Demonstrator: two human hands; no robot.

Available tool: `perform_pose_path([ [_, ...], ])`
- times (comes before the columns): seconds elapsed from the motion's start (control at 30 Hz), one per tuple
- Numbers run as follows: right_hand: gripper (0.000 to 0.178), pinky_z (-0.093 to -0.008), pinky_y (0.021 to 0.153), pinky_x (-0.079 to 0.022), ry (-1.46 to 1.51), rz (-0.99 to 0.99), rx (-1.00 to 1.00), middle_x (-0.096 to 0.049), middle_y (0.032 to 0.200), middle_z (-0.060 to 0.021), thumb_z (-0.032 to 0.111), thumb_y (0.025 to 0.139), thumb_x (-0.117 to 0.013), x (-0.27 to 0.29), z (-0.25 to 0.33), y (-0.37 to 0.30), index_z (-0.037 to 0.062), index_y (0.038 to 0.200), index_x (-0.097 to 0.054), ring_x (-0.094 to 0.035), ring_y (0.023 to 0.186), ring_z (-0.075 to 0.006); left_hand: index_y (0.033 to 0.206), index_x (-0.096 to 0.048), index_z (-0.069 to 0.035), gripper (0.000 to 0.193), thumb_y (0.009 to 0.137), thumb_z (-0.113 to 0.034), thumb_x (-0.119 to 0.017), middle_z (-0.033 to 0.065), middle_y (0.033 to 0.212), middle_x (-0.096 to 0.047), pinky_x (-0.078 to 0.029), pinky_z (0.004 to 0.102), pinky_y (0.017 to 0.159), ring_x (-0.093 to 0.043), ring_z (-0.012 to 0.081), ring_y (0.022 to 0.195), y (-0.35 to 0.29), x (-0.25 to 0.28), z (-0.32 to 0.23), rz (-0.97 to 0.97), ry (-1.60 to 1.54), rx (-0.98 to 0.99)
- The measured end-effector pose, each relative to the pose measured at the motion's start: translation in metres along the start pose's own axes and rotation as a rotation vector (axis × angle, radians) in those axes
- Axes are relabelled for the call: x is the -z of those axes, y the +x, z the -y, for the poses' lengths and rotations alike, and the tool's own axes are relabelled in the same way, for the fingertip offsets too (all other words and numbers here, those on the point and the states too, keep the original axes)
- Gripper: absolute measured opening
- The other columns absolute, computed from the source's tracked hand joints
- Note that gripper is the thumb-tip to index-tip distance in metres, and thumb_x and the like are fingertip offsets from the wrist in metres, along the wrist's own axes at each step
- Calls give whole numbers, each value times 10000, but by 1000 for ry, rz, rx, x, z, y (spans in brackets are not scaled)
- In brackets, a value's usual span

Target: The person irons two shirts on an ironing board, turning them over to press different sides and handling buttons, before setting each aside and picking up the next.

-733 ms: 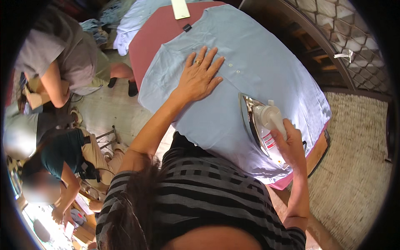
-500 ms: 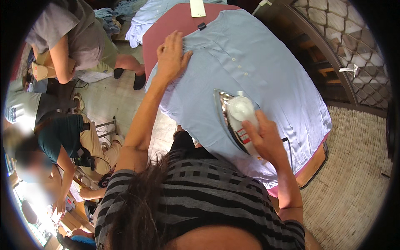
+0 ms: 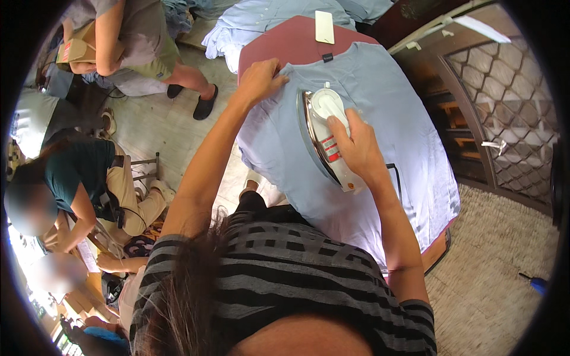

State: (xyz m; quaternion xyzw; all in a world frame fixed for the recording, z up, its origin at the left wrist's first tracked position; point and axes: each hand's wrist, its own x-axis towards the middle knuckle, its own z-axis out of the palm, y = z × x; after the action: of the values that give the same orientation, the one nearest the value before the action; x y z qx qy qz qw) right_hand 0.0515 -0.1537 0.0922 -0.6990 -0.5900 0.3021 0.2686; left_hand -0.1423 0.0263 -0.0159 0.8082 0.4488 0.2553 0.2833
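A light blue shirt (image 3: 401, 142) with a few buttons lies spread over a dark red ironing board (image 3: 285, 41). My right hand (image 3: 357, 145) is wrapped round the handle of a white and silver iron (image 3: 328, 110). The iron rests on the shirt's front below the collar, its tip pointing away from me. At the shirt's far left shoulder edge is my left hand (image 3: 260, 81), its fingers bent and closed on the fabric. A dark label (image 3: 327, 57) shows at the neckline, just below a blank pale tag (image 3: 324, 27).
More blue garments (image 3: 261, 24) are heaped beyond the board. At the right stands a lattice door (image 3: 499, 89). The iron's black cord (image 3: 396, 178) runs beside my right forearm. To the left, one person (image 3: 142, 35) holds a cardboard box, and others sit working.
The iron has slid away from me, up toward the collar, in my right hand. My left hand has gone from lying flat to bent fingers at the shoulder edge. The view has shifted.
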Motion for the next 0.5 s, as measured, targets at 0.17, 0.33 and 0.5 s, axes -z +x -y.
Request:
perform_pose_path([
  [0.17,446,-473,589,-474,-174,30,37,-625,691,-291,398,972,-592,-4,19,34,-37,878,-562,-650,626,-420,901,-627,26,249,908,-221,-659,229,766,-650,-472,466,656,-628,394,693,-18,-5,14,-234,-108,46],
  [0.33,463,-480,601,-477,-190,-3,147,-616,681,-294,408,970,-592,-17,33,82,-34,837,-555,-638,629,-434,870,-637,22,255,910,-228,-658,213,709,-628,-451,446,606,-608,363,638,-80,21,5,-120,-60,92],
  [0.5,509,-471,653,-495,-146,13,129,-633,765,-311,444,979,-557,-32,43,125,-48,853,-543,-652,701,-428,859,-619,-21,234,924,-245,-635,199,696,-639,-478,460,630,-637,381,671,-111,18,10,-157,-218,298],
])
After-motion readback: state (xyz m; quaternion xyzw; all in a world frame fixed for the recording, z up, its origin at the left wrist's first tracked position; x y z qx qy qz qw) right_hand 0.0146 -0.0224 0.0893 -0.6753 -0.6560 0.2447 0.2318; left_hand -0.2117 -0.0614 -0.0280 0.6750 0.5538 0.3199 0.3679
